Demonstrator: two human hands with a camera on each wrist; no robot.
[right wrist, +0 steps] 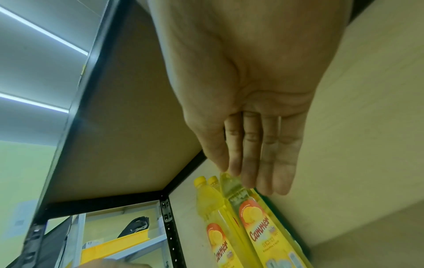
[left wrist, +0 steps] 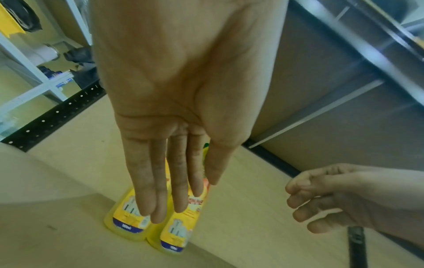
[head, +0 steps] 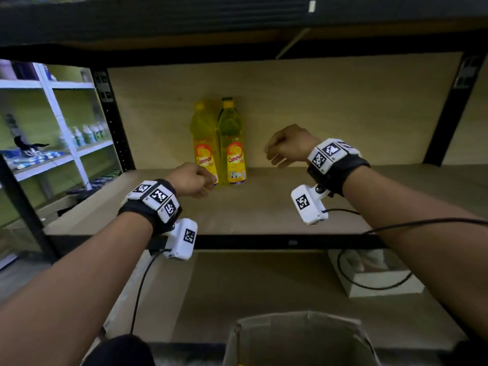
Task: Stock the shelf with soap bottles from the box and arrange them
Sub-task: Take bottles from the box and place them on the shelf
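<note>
Two yellow soap bottles with orange labels stand side by side, touching, at the back of the wooden shelf (head: 277,207): the left bottle (head: 204,143) (left wrist: 125,223) (right wrist: 220,235) and the right bottle (head: 233,143) (left wrist: 176,237) (right wrist: 259,226). My left hand (head: 192,180) (left wrist: 174,108) hovers just in front of the left bottle's base with straight fingers and holds nothing; I cannot tell whether it touches. My right hand (head: 287,146) (left wrist: 332,197) (right wrist: 252,90) hangs to the right of the bottles, apart from them, relaxed and empty. The cardboard box (head: 298,336) stands open below.
Black uprights (head: 113,120) (head: 449,114) frame the shelf, and an upper board (head: 237,27) hangs low overhead. The shelf board runs bare on both sides of the bottles. A white box (head: 377,278) lies on the lower level at right. A white rack (head: 66,122) stands at left.
</note>
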